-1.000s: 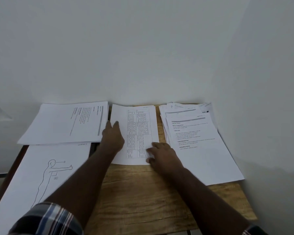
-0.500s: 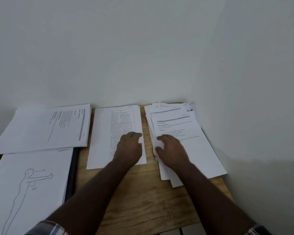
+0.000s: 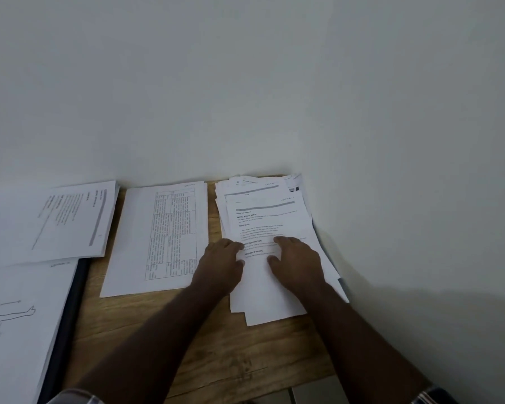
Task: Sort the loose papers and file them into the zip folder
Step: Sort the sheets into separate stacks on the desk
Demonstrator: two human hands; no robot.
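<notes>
Beside table sheet (image 3: 158,240), figure drawing (image 3: 18,316)

I see white papers (image 3: 270,217) with black print on the tan wood-grain table (image 3: 216,354); left of them, a dark folder edge (image 3: 70,310).

A wooden counter (image 3: 146,345) is set against the walls. Directly on it are laid a loose stack (image 3: 268,217), a table sheet (image 3: 137,243), a text pile (image 3: 70,223), and what may be a dark folder (image 3: 70,310) under a drawing (image 3: 18,316).
</notes>
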